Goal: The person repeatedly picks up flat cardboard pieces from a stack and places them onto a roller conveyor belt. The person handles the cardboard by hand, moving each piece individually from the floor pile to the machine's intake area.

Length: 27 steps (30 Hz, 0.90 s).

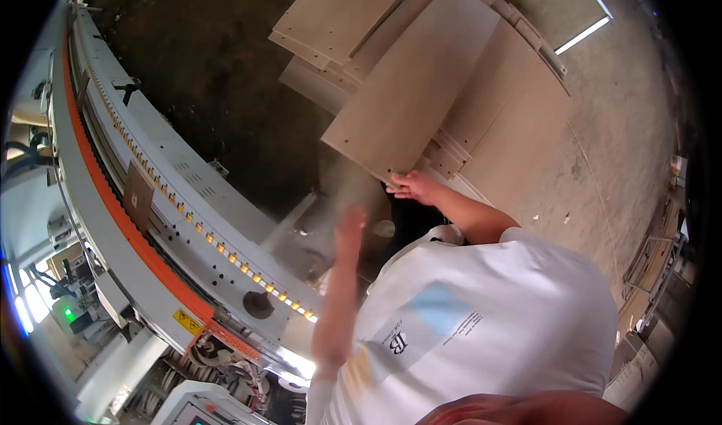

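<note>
A long brown wooden panel (414, 83) with small drilled holes near its ends lies on top of a stack of similar boards ahead of me. My right hand (414, 187) is closed on this panel's near corner; its fingertips are partly hidden by the edge. My left hand (350, 226) is raised between the panel and the long machine, touching neither as far as I can see. Motion smears its fingers, so their pose does not show.
On the left runs a long grey machine (177, 203) with an orange strip and a row of small yellow rollers. A small brown board (138, 195) stands in its track. More drilled panels (342, 11) are stacked at the far side, above the concrete floor (602, 124).
</note>
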Each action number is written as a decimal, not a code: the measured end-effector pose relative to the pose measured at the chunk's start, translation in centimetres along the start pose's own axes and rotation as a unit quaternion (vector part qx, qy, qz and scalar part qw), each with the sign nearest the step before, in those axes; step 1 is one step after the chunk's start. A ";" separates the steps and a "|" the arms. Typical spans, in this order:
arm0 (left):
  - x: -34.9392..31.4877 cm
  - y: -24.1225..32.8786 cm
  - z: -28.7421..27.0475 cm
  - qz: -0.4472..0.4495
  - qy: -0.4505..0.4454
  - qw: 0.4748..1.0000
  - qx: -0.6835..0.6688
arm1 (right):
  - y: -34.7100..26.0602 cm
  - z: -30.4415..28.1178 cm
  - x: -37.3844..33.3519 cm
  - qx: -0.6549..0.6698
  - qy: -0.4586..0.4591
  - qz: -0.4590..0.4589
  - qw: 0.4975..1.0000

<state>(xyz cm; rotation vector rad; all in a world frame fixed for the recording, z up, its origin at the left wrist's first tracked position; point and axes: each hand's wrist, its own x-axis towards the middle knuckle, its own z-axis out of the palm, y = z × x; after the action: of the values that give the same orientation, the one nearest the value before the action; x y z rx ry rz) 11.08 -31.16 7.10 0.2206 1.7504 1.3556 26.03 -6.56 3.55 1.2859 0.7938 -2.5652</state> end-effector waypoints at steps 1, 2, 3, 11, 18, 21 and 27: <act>0.5 -1.0 1.1 0.053 0.046 0.997 0.019 | 0.8 1.7 -1.8 -0.002 -0.013 0.013 1.000; 0.6 -0.7 1.8 0.046 0.065 0.997 -0.007 | 1.7 3.2 -3.7 -0.003 -0.035 0.022 0.999; 0.4 -0.1 2.5 0.040 0.085 0.995 -0.034 | 3.5 3.7 -4.6 -0.001 -0.059 0.035 0.998; -13.2 0.9 -1.0 -0.115 0.193 0.945 -0.239 | 7.9 2.0 -8.2 -0.024 0.034 0.046 0.998; -27.6 3.4 -5.5 -0.113 0.326 0.896 -0.278 | 3.6 -4.0 -5.0 0.042 0.220 -0.059 0.973; -31.6 4.3 -5.8 -0.082 0.369 0.852 -0.362 | 4.4 -3.7 -2.8 0.032 0.233 -0.040 0.971; -38.0 -1.8 -7.9 -0.003 0.488 0.788 -0.375 | 8.3 1.8 -3.4 -0.020 0.211 -0.030 0.977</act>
<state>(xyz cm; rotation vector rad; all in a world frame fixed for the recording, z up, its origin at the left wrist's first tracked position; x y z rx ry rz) 28.55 -60.43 25.65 -1.1189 1.7392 2.2600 29.93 -14.87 3.91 1.8504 0.9616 -2.3310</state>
